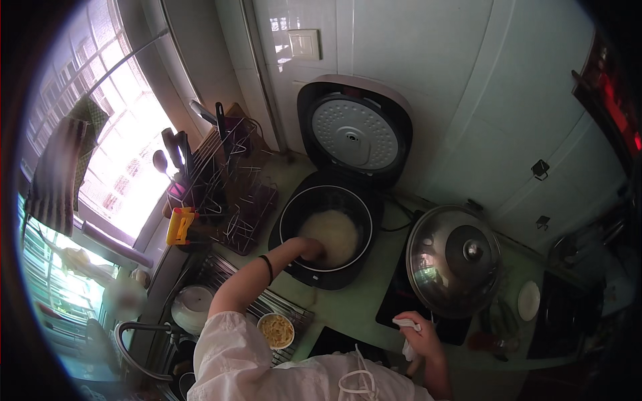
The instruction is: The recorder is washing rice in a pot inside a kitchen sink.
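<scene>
My left hand reaches over the near left rim into the black inner pot of an open rice cooker; its fingers are hard to make out. Pale, rice-like food covers the pot's bottom. The cooker's lid stands upright against the tiled wall. My right hand is closed around a crumpled white tissue or cloth, just in front of the induction hob. On that hob sits a wok with a domed metal lid. A bowl of pale chopped food is left of my body.
A wire rack with knives and utensils and a yellow-handled tool stand by the window. A steel drying rack spans the sink beside a curved faucet. Green vegetables and a small white dish lie right of the wok.
</scene>
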`<state>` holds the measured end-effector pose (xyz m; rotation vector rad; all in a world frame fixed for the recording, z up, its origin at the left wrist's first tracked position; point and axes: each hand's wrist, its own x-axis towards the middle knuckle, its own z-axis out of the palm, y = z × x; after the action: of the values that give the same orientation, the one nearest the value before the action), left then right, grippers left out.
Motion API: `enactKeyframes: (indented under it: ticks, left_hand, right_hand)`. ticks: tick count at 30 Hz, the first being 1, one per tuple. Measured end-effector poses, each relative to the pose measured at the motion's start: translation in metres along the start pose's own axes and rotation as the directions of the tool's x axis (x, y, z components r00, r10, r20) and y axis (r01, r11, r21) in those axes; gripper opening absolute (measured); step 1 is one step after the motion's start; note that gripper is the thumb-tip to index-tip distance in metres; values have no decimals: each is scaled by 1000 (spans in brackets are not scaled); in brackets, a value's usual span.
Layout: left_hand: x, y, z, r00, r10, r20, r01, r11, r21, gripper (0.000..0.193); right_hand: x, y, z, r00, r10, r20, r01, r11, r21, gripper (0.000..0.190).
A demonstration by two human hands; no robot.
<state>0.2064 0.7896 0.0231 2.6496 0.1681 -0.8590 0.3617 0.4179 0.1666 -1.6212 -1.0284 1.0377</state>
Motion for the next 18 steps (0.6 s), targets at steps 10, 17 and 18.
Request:
enactKeyframes:
  ticks: [10,17,18]
  left_hand:
    - [-28,14,-27,974,-214,-80,214,977,-8,27]
    - [11,4,-1,892,-373,-254,360,928,-96,29]
    - [10,14,-13,897,-358,-259,347,934,-89,29]
  right_hand:
    - [25,3,-33,996,-85,-3,85,995,-42,14]
    - [55,-33,-25,983,-164,-81,162,986,-35,22]
    - [58,-22,-26,959,-279,-50,279,960,9,22]
